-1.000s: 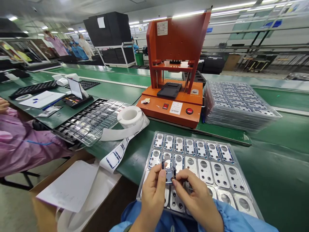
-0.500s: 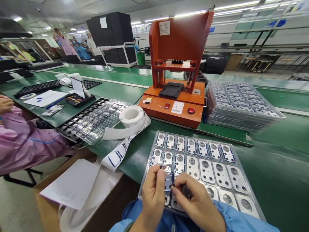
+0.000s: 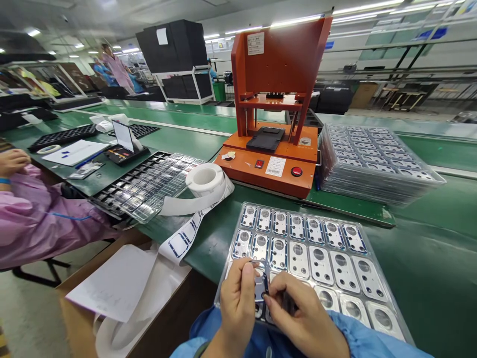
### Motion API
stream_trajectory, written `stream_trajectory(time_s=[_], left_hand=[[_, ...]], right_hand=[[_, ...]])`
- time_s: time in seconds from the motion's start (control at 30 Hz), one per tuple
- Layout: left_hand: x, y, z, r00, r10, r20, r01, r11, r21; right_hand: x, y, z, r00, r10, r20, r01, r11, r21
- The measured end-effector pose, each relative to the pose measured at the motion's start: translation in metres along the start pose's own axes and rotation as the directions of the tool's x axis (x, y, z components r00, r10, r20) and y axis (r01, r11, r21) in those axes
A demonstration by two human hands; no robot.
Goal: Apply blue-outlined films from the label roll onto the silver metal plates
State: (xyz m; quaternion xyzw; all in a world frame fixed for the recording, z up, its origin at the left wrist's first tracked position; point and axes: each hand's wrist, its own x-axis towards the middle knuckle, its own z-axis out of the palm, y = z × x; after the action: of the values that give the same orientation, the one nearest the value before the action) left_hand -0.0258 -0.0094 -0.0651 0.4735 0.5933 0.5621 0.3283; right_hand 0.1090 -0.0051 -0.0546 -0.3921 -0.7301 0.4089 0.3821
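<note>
A small metal camera-frame plate [image 3: 261, 288] with a blue-edged film sits pinched between both my hands, low over the near edge of a clear plastic tray [image 3: 387, 271]. My left hand [image 3: 238, 298] grips its left side, fingers closed. My right hand [image 3: 301, 315] pinches its right edge. The tray holds rows of similar silver plates, the far row and left columns edged in blue. A white roll of blue-framed stickers [image 3: 204, 180] stands to the left, its strip trailing off the table edge.
An orange press machine [image 3: 276, 104] stands behind the tray. A stack of filled clear trays [image 3: 376, 156] lies to its right. A black tray of parts [image 3: 143, 185] lies left. A person's pink sleeve [image 3: 40, 219] is at far left. A cardboard box with white liner [image 3: 112, 283] sits below the table.
Both hands lowered the plate toward the tray's near edge and drew it slightly closer to me. The person at far left raised a hand into view.
</note>
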Motion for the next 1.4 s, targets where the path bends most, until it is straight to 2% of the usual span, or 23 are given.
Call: stream_trajectory(time_s=[0.13,0.4,0.63,0.87,1.07,1.2,1.3,1.33,1.4], left_hand=[[0.0002,0.0009,0.0006,1.000,-0.024,0.001,0.024,0.999,0.021],[-0.0029,0.0002,0.0007,0.999,0.021,-0.024,-0.022,0.999,-0.031],[-0.0008,0.0000,0.0010,0.998,0.058,-0.019,-0.054,0.990,0.132],[0.0007,0.0044,0.0032,0.989,0.145,0.003,-0.142,0.963,0.229],[0.0001,0.0062,0.0059,0.993,0.116,0.015,-0.117,0.967,0.224],[0.0016,0.0067,0.0054,0.991,0.127,0.050,-0.136,0.961,0.240],[0.0023,0.0063,0.0045,0.994,0.105,0.037,-0.111,0.962,0.248],[0.0023,0.0060,0.0042,0.995,0.093,0.029,-0.098,0.964,0.248],[0.0020,0.0049,0.0038,0.998,0.064,0.007,-0.064,0.968,0.241]], right_hand=[[-0.0002,-0.0012,-0.0003,1.000,0.006,-0.002,-0.006,1.000,0.001],[-0.0008,-0.0003,0.0008,1.000,0.016,0.004,-0.016,0.999,0.043],[-0.0018,-0.0027,-0.0013,1.000,0.000,-0.013,0.000,1.000,-0.007],[-0.0048,0.0019,0.0019,0.976,-0.185,-0.112,0.158,0.963,-0.216],[-0.0036,-0.0011,0.0023,0.908,-0.375,-0.188,0.287,0.881,-0.376],[-0.0049,-0.0007,0.0031,0.869,-0.434,-0.239,0.291,0.838,-0.462],[-0.0064,0.0007,0.0032,0.849,-0.428,-0.310,0.254,0.845,-0.470],[-0.0065,0.0006,0.0029,0.858,-0.398,-0.325,0.235,0.867,-0.440],[-0.0057,-0.0005,0.0022,0.905,-0.285,-0.315,0.178,0.928,-0.328]])
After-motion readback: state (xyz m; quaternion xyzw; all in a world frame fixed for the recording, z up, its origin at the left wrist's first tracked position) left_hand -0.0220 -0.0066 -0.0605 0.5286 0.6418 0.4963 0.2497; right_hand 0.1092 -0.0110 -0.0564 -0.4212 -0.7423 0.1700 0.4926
